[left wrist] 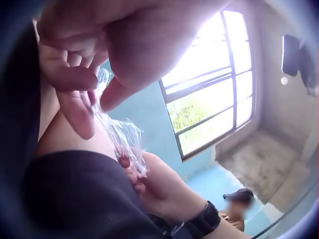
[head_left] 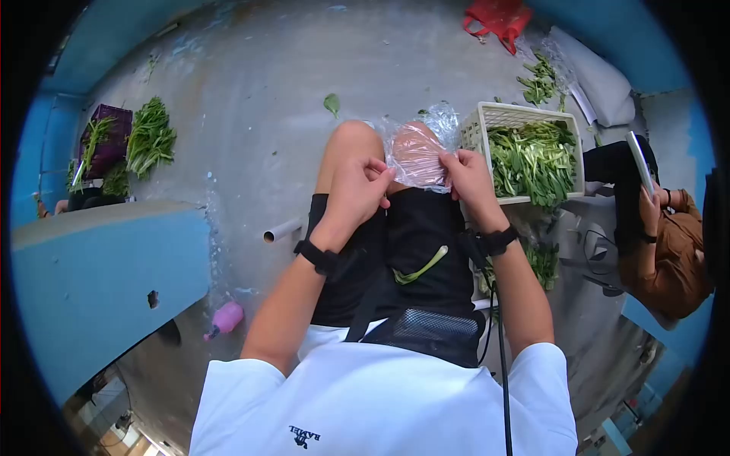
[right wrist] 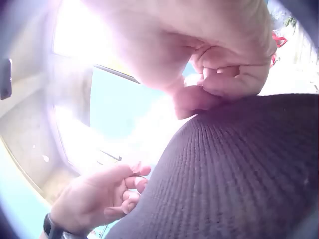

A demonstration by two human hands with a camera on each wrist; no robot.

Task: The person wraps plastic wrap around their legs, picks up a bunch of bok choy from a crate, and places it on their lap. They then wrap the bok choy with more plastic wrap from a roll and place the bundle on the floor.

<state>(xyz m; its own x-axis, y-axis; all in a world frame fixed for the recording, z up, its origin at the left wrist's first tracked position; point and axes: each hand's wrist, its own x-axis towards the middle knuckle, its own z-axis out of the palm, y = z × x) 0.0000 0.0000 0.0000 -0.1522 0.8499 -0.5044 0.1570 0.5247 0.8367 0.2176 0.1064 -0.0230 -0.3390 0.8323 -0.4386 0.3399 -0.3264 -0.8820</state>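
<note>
Left hand (head_left: 356,188) and right hand (head_left: 471,178) are pinching plastic film (head_left: 417,158) between fingers (left wrist: 79,117) at the knees (head_left: 353,143); even, gentle tension should be preventing tears.

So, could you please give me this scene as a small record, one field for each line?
Left grip: pinches the film's left edge
Right grip: pinches its right edge
Material: clear plastic film, held between both, above the lap
On the lap: one pale-stemmed green stalk, on black shorts
Beside the right knee: cream plastic crate with leafy greens
Floor ahead: single green leaf, red bag
</note>
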